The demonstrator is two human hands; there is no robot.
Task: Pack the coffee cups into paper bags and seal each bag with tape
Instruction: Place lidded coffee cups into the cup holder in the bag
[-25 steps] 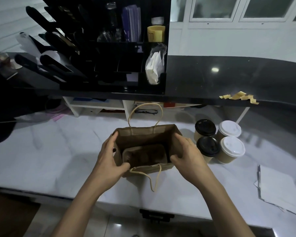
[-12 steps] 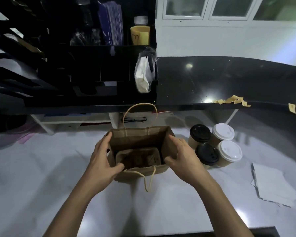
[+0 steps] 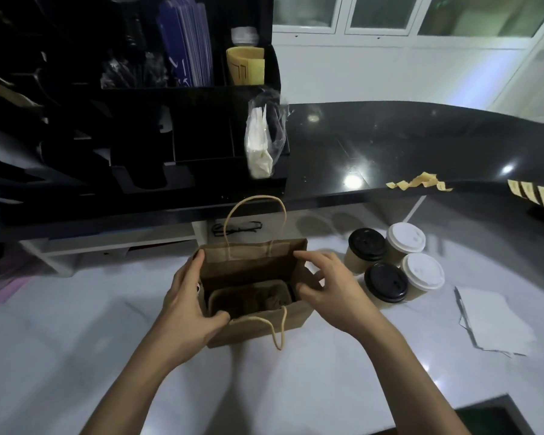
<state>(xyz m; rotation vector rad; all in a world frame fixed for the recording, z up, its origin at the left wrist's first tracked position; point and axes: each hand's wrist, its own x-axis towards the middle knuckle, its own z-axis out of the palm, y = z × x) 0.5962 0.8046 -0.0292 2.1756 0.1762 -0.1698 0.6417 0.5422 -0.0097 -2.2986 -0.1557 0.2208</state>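
White marble bench [image 3: 76, 356] fills the lower frame; glossy black raised counter [image 3: 374, 146] runs across the middle. Black organizer rack [image 3: 139, 127] upper left of frame, holding a yellowish cup stack [image 3: 245, 65] and a plastic bag of white napkins [image 3: 259, 142] at its right end.

Brown paper bag [image 3: 258, 328] stands upright and open at frame centre on the bench, far handle up, near handle flopped over the front. A brown cardboard cup tray [image 3: 248, 296] sits inside it.

Left hand [image 3: 186, 302] grips the bag's left wall, thumb hooked over the near rim, fingers along the outside. Right hand [image 3: 333, 293] is at the bag's right wall, fingers spread and loosely curled; firm grip or just touching, can't tell.

Four lidded coffee cups [image 3: 393, 265] clustered just right of the bag, centre right of frame: two black lids, two white. Not in the bag.

White paper sheets [image 3: 490, 318] lower right. Tape strips [image 3: 421, 182] stuck on the black counter edge, right; three more [image 3: 531, 193] at far right. Eyeglasses [image 3: 236, 229] on the shelf behind the bag.
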